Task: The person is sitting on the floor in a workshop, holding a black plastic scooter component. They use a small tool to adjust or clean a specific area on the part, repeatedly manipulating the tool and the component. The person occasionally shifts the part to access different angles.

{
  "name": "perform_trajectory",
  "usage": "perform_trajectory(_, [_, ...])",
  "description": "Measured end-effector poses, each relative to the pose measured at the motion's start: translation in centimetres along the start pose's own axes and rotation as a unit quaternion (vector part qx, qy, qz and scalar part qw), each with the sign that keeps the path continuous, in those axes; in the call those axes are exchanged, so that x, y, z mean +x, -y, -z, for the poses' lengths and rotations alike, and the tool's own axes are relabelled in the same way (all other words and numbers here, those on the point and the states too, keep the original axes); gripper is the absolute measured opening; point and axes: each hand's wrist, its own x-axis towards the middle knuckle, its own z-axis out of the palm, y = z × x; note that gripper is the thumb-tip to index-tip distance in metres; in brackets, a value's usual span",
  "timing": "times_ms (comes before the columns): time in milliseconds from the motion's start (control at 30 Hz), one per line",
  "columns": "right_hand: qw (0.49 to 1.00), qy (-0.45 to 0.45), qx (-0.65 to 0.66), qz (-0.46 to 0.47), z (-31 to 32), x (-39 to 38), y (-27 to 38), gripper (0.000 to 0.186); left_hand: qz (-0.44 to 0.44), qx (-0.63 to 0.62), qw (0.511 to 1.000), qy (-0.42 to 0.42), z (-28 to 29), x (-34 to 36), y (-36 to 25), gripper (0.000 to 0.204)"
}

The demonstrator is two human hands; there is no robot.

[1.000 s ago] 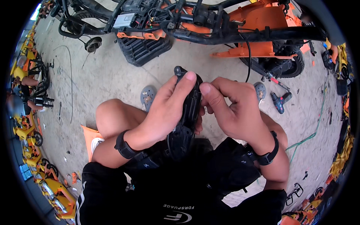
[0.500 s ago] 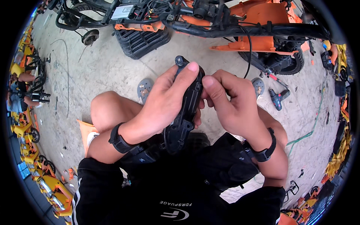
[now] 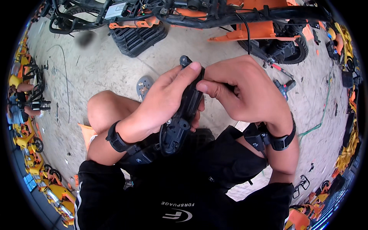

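Reference: clock directions run from the centre of the black elongated housing (image 3: pixel 188 109), with twelve o'clock pointing away from the wearer.

1. Housing position. We hold the housing above the lap, its long axis slanting from about one o'clock to seven.

2. Left hand (image 3: pixel 161 92). From ten o'clock, this grip is clamped on the housing: the thumb lies over its face, and fingertips (image 3: pixel 196 120) show beyond the far edge at five o'clock.

3. Right hand (image 3: pixel 253 90). Thumb and index finger meet the edge at one o'clock. We cannot tell whether this grip is closed on the rim or on a smaller piece; the contact is partly hidden.

4. Change. Compared with half a second ago, our right wrist is more bent, the knuckles are raised and the index finger reaches farther along the edge. The left hold is unchanged. We judge that the left hand steadies the housing while the right works from a new angle; nothing visibly separates from it.

5. Surroundings. The stripped vehicle frame (image 3: pixel 230 19) crosses at one o'clock, a black ribbed box (image 3: pixel 140 38) lies at eleven, and a power drill (image 3: pixel 283 88) rests on the floor between two and three.
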Motion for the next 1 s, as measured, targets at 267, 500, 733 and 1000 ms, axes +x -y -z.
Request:
perform_trajectory(267, [0.994,0.033,0.108,-0.008,0.4,-0.5,-1.2,0.025,0.040,0.002,0.999,0.032,-1.1,-0.5,-0.3,0.049])
perform_trajectory(500, [0.983,0.076,0.130,-0.108,1.3,-0.1,-0.3,0.017,0.041,-0.005,0.999,0.011,-0.8,-0.4,-0.2,0.049])
perform_trajectory(733, [0.925,-0.137,0.286,-0.207,-1.6,-0.4,0.6,0.011,0.030,-0.068,0.997,-0.010,0.0,-0.1,-0.4,0.053])
perform_trajectory(1000, [0.889,-0.189,0.371,-0.189,-3.1,-1.2,0.4,0.010,0.034,-0.074,0.997,-0.004,0.3,0.0,-0.6,0.051])
